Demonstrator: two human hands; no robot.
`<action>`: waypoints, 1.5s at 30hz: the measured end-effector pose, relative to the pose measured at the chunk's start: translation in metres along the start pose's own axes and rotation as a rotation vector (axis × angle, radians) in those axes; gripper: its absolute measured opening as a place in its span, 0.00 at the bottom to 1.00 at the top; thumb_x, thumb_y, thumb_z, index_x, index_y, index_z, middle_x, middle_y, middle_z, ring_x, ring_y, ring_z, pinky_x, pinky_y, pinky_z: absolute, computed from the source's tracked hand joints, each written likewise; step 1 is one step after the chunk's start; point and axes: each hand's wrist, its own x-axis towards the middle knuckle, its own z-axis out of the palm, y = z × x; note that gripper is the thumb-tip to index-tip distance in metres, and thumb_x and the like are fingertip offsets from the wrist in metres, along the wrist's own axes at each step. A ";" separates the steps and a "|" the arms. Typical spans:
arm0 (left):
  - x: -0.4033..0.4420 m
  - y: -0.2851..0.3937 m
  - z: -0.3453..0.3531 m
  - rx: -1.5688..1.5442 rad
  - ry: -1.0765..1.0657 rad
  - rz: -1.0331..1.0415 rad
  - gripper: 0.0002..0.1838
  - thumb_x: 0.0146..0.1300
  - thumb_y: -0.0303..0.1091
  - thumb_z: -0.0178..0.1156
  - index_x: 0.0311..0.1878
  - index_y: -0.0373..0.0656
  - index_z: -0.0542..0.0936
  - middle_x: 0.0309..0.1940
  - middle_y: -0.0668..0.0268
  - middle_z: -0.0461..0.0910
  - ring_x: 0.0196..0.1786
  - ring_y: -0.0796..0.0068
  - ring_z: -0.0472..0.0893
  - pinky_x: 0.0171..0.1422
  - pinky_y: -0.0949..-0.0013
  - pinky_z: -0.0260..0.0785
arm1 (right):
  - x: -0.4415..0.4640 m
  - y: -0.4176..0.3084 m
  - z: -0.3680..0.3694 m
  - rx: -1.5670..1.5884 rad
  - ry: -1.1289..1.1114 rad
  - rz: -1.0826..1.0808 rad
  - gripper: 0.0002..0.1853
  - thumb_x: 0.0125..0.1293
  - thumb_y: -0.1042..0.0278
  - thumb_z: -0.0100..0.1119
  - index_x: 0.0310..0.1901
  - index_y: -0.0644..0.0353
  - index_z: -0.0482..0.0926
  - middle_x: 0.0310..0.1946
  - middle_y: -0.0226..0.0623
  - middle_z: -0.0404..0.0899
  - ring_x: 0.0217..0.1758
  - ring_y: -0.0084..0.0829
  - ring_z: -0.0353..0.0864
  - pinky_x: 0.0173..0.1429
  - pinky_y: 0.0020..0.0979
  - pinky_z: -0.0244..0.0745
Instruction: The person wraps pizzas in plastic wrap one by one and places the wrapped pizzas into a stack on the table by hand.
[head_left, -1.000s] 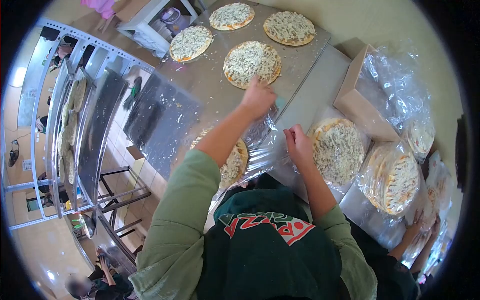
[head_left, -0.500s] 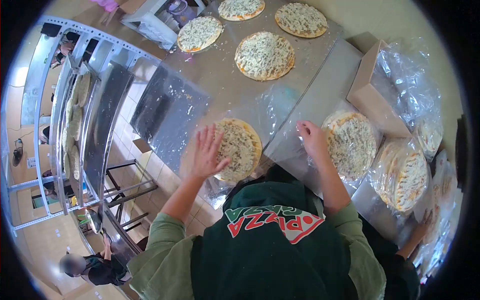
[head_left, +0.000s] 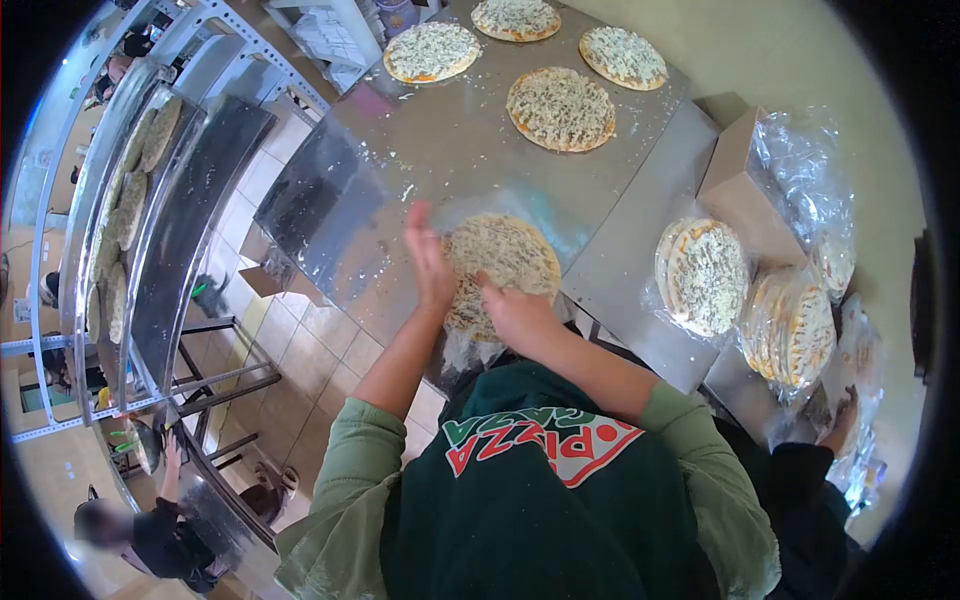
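Observation:
A pizza (head_left: 505, 262) under clear film lies near the table edge in front of me. At its left edge is my left hand (head_left: 428, 265), raised on its side with fingers stretched out and slightly blurred. My right hand (head_left: 522, 318) reaches over the near part of the same pizza, its fingers curled and one fingertip on the film; what they grip, if anything, is hidden. Clear plastic (head_left: 545, 215) extends beyond the pizza. Farther back sits an uncovered pizza (head_left: 562, 109) topped with white shreds.
More pizzas (head_left: 432, 52) sit at the table's back. Bagged pizzas (head_left: 705, 277) and a stack (head_left: 788, 328) are at right, near a cardboard box (head_left: 752, 195) of plastic bags. A rack (head_left: 205, 200) stands left. One person (head_left: 165, 535) is lower left; another's arm (head_left: 842, 425) shows right.
My left hand went from the far pizza to the near one, where it now stands at the left edge. My right hand moved left from beside the bagged pizzas onto the near pizza.

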 end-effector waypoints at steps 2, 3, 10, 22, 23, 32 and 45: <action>0.008 0.000 -0.006 -0.320 0.259 -0.092 0.28 0.66 0.47 0.43 0.68 0.53 0.56 0.69 0.59 0.51 0.71 0.55 0.49 0.73 0.56 0.39 | 0.003 -0.004 0.021 -0.076 -0.024 -0.005 0.25 0.62 0.66 0.45 0.60 0.65 0.61 0.31 0.49 0.78 0.33 0.46 0.81 0.33 0.42 0.75; 0.011 -0.003 -0.004 -0.119 -0.025 0.071 0.27 0.66 0.46 0.44 0.68 0.52 0.57 0.69 0.60 0.52 0.71 0.57 0.50 0.72 0.55 0.40 | 0.005 0.000 0.034 -0.106 -0.009 -0.022 0.25 0.61 0.64 0.45 0.59 0.66 0.62 0.30 0.49 0.78 0.32 0.45 0.81 0.33 0.42 0.75; 0.011 -0.037 0.005 0.530 -0.503 0.154 0.25 0.64 0.42 0.51 0.64 0.49 0.63 0.68 0.60 0.54 0.69 0.58 0.55 0.70 0.52 0.45 | -0.008 -0.011 0.038 0.054 -0.006 -0.114 0.18 0.60 0.56 0.49 0.44 0.62 0.73 0.32 0.43 0.78 0.36 0.44 0.79 0.38 0.42 0.75; -0.072 -0.027 -0.041 -0.933 -0.069 -1.280 0.28 0.65 0.57 0.44 0.54 0.41 0.70 0.43 0.64 0.74 0.40 0.72 0.73 0.46 0.67 0.66 | 0.019 0.125 0.025 0.976 0.415 0.466 0.28 0.54 0.61 0.64 0.52 0.68 0.67 0.39 0.43 0.73 0.41 0.31 0.75 0.44 0.30 0.72; -0.067 -0.037 -0.043 -0.955 -0.150 -1.307 0.30 0.65 0.59 0.42 0.55 0.40 0.68 0.43 0.64 0.75 0.41 0.71 0.73 0.46 0.67 0.66 | 0.021 0.120 0.019 1.017 0.395 0.496 0.29 0.54 0.61 0.64 0.53 0.69 0.66 0.39 0.42 0.73 0.41 0.30 0.75 0.43 0.29 0.72; -0.038 -0.003 -0.024 -1.203 -0.352 -0.968 0.34 0.67 0.59 0.33 0.67 0.43 0.56 0.63 0.60 0.64 0.63 0.63 0.66 0.64 0.60 0.61 | 0.007 0.109 0.002 1.186 0.267 0.356 0.23 0.51 0.63 0.64 0.47 0.65 0.72 0.37 0.38 0.77 0.40 0.28 0.75 0.45 0.29 0.70; 0.072 0.190 0.222 -1.246 -0.891 -0.719 0.37 0.59 0.31 0.58 0.68 0.43 0.50 0.56 0.59 0.67 0.54 0.68 0.73 0.56 0.65 0.69 | -0.218 0.261 -0.108 1.502 1.129 0.513 0.24 0.56 0.75 0.54 0.56 0.65 0.66 0.44 0.37 0.77 0.46 0.27 0.76 0.51 0.27 0.70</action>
